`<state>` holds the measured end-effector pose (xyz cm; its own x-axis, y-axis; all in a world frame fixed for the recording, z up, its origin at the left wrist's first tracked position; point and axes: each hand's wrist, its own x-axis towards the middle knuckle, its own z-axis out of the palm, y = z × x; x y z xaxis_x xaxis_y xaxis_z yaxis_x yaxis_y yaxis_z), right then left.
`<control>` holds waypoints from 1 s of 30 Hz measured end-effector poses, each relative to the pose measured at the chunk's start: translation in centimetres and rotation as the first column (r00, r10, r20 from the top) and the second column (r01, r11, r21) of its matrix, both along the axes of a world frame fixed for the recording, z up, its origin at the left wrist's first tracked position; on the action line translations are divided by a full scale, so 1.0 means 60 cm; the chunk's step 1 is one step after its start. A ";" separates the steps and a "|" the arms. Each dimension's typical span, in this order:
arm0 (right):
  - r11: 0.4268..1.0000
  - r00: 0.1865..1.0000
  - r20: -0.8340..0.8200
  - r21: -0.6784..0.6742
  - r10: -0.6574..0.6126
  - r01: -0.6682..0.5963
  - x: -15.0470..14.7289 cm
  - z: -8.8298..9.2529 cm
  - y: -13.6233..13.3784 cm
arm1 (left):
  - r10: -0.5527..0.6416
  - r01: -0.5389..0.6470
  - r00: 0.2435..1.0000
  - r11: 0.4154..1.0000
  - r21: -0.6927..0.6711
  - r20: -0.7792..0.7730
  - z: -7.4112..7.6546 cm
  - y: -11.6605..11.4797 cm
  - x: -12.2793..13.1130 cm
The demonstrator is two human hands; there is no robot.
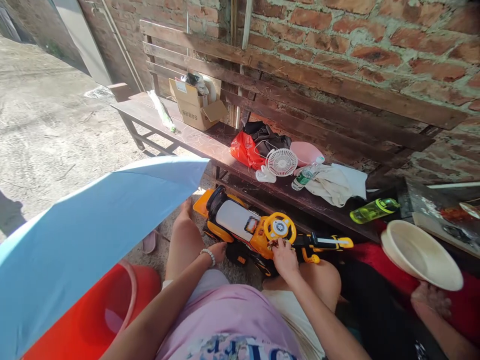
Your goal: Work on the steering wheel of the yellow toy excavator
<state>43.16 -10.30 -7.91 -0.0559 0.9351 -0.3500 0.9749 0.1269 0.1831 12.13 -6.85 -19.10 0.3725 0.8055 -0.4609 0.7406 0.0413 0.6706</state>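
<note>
A yellow and black ride-on toy digger with a grey-white seat stands between my knees and the bench. My right hand is at the near rim of its yellow steering wheel. Those fingers are closed around a small brown mottled thing, too small to name surely. My left hand, with a beaded bracelet at the wrist, is beside the digger's black rear wheel. Its fingers look curled together, and whatever they may hold is hidden.
A wooden bench carries a cardboard box, white fan, water bottle and green bottle. A blue umbrella and red bucket are at left. Another person's hand is near a cream basin.
</note>
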 end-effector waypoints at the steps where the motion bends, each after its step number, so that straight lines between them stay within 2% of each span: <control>1: 1.000 1.000 0.007 -0.001 -0.014 0.014 0.011 0.002 -0.006 | 0.025 -0.025 0.999 0.999 -0.023 -0.022 -0.003 0.000 0.001; 6: 0.992 0.990 -0.051 -0.006 -0.129 0.129 0.063 0.027 -0.003 | 0.117 -0.119 0.992 0.990 -0.078 -0.038 -0.007 0.002 0.005; 10: 0.973 0.964 -0.167 0.066 -0.208 0.221 0.082 0.052 0.048 | 0.178 -0.177 0.984 0.979 -0.098 0.000 -0.008 0.006 0.008; 13: 0.967 0.953 -0.240 0.127 -0.187 0.222 0.055 0.053 0.099 | 0.234 -0.229 0.972 0.968 -0.105 0.030 -0.008 0.007 0.009; 17: 0.992 0.969 -0.220 0.038 -0.111 0.122 -0.020 0.024 0.133 | 0.280 -0.274 0.958 0.955 -0.110 0.052 -0.007 0.003 0.006; 19: 0.996 0.977 -0.196 0.012 -0.086 0.090 -0.046 0.010 0.130 | 0.285 -0.278 0.957 0.954 -0.113 0.053 -0.007 0.001 0.004; 22: 0.998 0.976 -0.211 0.000 -0.054 0.055 -0.051 0.000 0.107 | 0.268 -0.262 0.962 0.958 -0.113 0.042 -0.006 0.000 0.001; 27: 0.999 0.963 -0.270 -0.036 0.006 -0.016 0.001 0.002 0.057 | 0.217 -0.215 0.976 0.970 -0.116 0.010 -0.004 0.003 0.000; 30: 0.991 0.951 -0.307 -0.134 -0.032 -0.010 0.040 0.017 0.059 | 0.173 -0.174 0.985 0.976 -0.128 -0.016 -0.001 0.003 0.001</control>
<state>45.54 -6.77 -6.90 -0.1701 0.8827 -0.4380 0.9826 0.1181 -0.1436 12.19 -6.67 -19.17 0.2300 0.7915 -0.5662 0.7176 0.2551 0.6481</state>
